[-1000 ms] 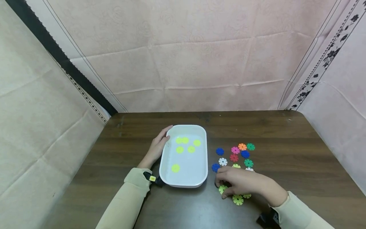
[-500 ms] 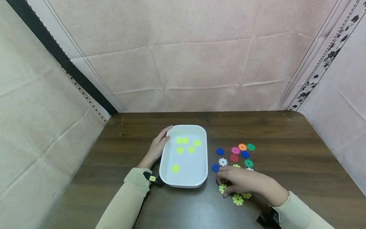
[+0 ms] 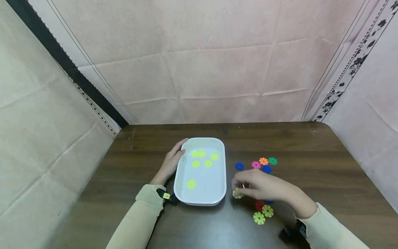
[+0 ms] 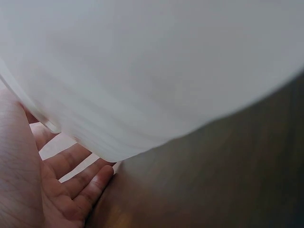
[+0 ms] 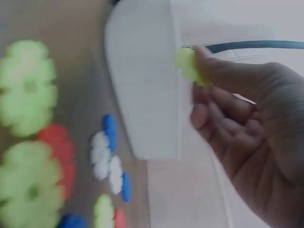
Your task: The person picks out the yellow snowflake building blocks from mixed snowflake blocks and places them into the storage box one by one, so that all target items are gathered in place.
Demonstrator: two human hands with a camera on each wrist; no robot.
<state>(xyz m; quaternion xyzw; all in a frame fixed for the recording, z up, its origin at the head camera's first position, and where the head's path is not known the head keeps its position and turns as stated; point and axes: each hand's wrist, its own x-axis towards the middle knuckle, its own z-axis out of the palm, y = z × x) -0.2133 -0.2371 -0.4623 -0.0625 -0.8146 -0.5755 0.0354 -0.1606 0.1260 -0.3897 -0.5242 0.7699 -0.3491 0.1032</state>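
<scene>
A white plastic tray [image 3: 205, 186] stands on the table with several flat yellow-green discs [image 3: 191, 184] in it. My left hand [image 3: 168, 164] holds its left side, thumb at the rim and fingers along the outer wall [image 4: 142, 109]. To the right of the tray, my right hand [image 3: 265, 185] pinches a notched yellow-green flower disc [image 3: 237, 194] between thumb and forefinger. In the right wrist view that disc [image 5: 186, 65] is raised above the table, its edge overlapped by the thumb. Part of the loose pieces is hidden beneath this hand.
Loose flower discs lie right of the tray: orange [image 3: 263, 161], green [image 3: 272, 161], pink [image 3: 256, 165], blue [image 3: 239, 166], red [image 3: 259, 206] and yellow-green [image 3: 259, 218]. White ones [image 5: 99, 154] show in the right wrist view. Light cloth [image 3: 217, 76] hangs behind the brown table [image 3: 298, 152].
My right hand has lifted a yellow-green flower disc off the table and moved slightly up and left with it. A red disc has come into sight below. The left hand keeps its place.
</scene>
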